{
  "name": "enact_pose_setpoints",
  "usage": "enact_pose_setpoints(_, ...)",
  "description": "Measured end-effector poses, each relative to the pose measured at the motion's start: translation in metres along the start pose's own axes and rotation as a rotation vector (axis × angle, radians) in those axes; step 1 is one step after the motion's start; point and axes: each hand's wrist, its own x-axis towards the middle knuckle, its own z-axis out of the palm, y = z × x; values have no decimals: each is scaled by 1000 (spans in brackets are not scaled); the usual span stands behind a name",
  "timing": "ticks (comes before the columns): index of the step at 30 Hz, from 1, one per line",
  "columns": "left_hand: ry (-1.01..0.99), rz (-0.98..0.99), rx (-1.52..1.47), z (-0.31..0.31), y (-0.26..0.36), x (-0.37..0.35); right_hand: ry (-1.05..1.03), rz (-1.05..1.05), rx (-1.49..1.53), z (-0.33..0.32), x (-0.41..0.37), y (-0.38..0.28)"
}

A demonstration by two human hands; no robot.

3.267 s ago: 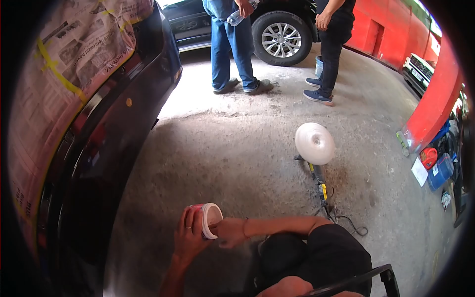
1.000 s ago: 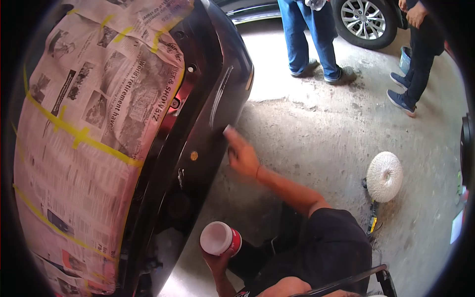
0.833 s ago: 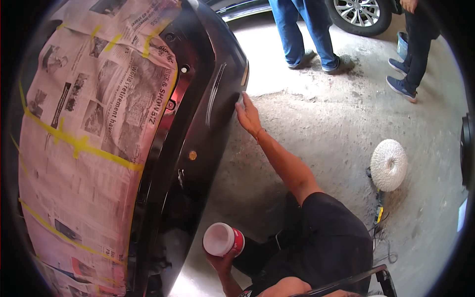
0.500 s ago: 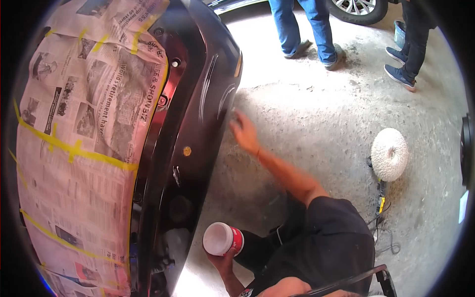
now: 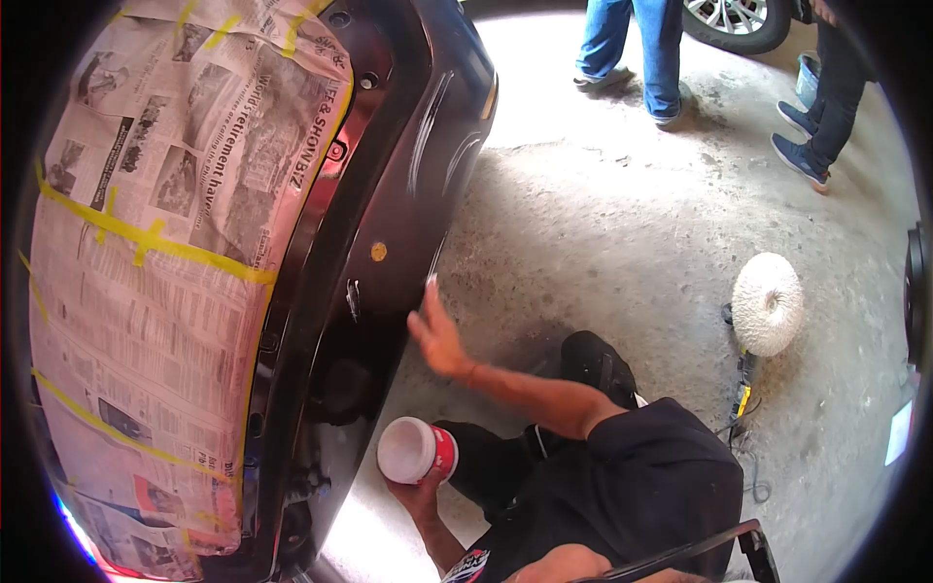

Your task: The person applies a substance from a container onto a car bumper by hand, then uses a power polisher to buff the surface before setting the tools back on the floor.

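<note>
My left hand grips an open white tub with a red label from below, its mouth tilted toward the bumper. Pale material lines the inside of the tub. Above it, my right hand has its fingers stretched out at the outer edge of the dark car bumper. A whitish smear shows at one fingertip. On the bumper are white streaks, a small white mark and a round yellowish spot.
Newspaper held by yellow tape covers the panel beside the bumper. A polisher with a fluffy white pad rests on the concrete floor, its cord trailing. Two people's legs, a bucket and a car wheel are at the back.
My right hand has moved down along the bumper edge, closer to the tub. The tub in my left hand has shifted slightly left and up in view. The whole view has tilted somewhat.
</note>
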Motion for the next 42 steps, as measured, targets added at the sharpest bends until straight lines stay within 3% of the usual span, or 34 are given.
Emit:
enact_pose_setpoints(3,46,68,-48,-15,-6,0,-112,-97,-189,11,-52,2)
enact_pose_setpoints(5,109,81,-41,-24,-16,-1,-594,5,-479,-15,-71,-13)
enact_pose_setpoints(6,92,97,-81,-21,-14,-1,-597,-13,-502,-27,-63,-11)
enact_pose_setpoints(8,86,94,-106,-17,-8,-4,-246,-175,-526,-50,-34,-10)
enact_pose_setpoints(10,74,94,-127,-13,-12,-6,-49,-260,-485,-67,28,-50)
enact_pose_setpoints(12,43,94,-151,-5,-23,-4,-31,-371,-585,-70,77,-91)
enact_pose_setpoints(15,35,90,-243,7,-17,-2,-7,-418,-731,-37,90,-84)
enact_pose_setpoints(20,-44,118,-270,25,-1,5,-121,-454,-766,-7,-8,-43)
enact_pose_setpoints(21,-68,139,-305,27,-3,8,-259,-420,-849,-9,-27,-39)
enact_pose_setpoints(25,-128,178,-274,27,7,9,-574,-262,-927,-50,-48,-73)
enact_pose_setpoints(28,-104,211,-133,37,27,5,-495,-299,-823,-88,-41,-108)
enact_pose_setpoints(30,-77,210,-113,47,48,1,-623,-55,-874,-106,-33,-144)
enact_pose_setpoints(31,-41,414,-128,51,28,4,-696,-90,-879,-112,-34,-172)
enact_pose_setpoints(32,22,367,-86,48,30,11,-784,-127,-863,-114,-36,-195)
enact_pose_setpoints(33,53,489,-54,46,37,18,-790,-232,-741,-109,-42,-209)
enact_pose_setpoints(37,48,985,110,38,64,43,-1018,-204,-636,-97,-58,-255)
enact_pose_setpoints(39,179,1048,147,40,56,43,-1067,-305,-677,-93,-63,-260)
enact_pose_setpoints(42,133,1120,254,31,58,43,-1129,-466,-730,-86,-65,-254)
